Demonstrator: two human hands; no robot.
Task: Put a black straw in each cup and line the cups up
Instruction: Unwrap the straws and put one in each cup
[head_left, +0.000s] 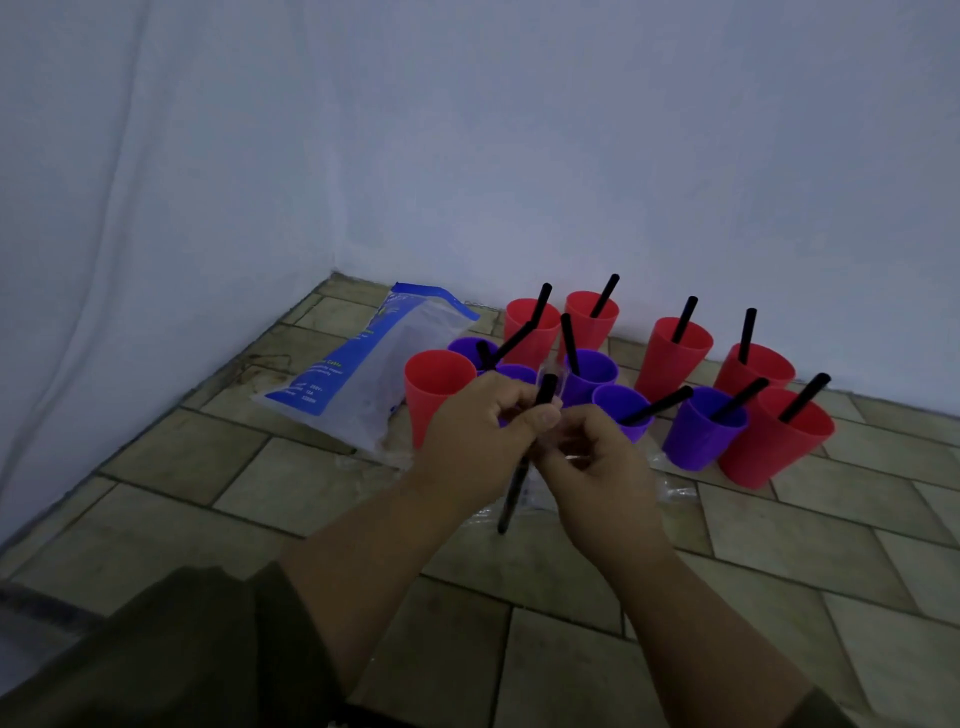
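Hands meet over the tiled floor (260, 467). The left hand (483, 421) and the right hand (597, 457) each keep a tight grip on one black straw (511, 493), held in the air just in front of the cups. A clear wrapper (550, 373) seems stuck on it, so peel it slowly and hold the straw firm. The red cup (436, 389) on the left has no straw yet. Purple cups (589, 374) with leaning straws crowd beside it, and a plastic bag (363, 358) lies near.

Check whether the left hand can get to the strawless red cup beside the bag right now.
Probably yes. The red cup stands open-topped just beyond the left hand, with nothing between them. One catch: that hand and the right hand both pinch a black straw, so it arrives occupied.
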